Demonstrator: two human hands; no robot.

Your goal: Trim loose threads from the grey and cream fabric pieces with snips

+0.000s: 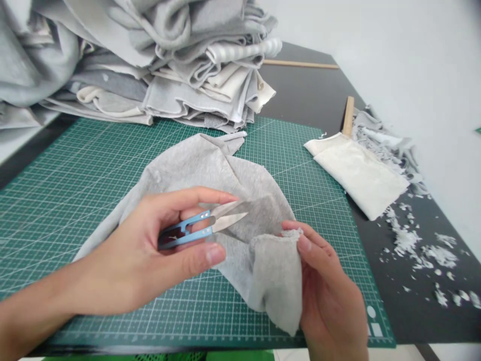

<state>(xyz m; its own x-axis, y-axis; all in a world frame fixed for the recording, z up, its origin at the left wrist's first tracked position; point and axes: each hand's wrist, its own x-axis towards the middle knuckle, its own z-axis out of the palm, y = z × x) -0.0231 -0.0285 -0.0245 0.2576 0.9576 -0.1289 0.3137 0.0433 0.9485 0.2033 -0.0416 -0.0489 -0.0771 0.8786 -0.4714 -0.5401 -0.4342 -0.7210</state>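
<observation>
From my end, I had the left hand wrapped around a pair of blue-handled thread snips, its grip clamped on the handles. Their blades stood slightly apart, tips pointing toward the right hand; the index fingertip was right by the upper blade. My right grip was together on the frayed edge of a grey cloth, pinching it between thumb and fingers, with a flap hanging down beside the palm. The rest of that cloth lay in loose folds on the green cutting mat, behind and beneath the snips. I could not tell whether the blades touched the fabric.

The mat lay on a black table. At the far left I saw a tall pile of folded cloths, mostly grey, with some cream and striped ones, overhanging the mat's back edge. On the right, a folded cream cloth lay across the mat's edge and onto the table. A wooden stick met its upper edge; I could not make out whether it ran beneath the cloth or into a fold. Grey scraps were heaped behind it, and pale lint was scattered nearer me.
</observation>
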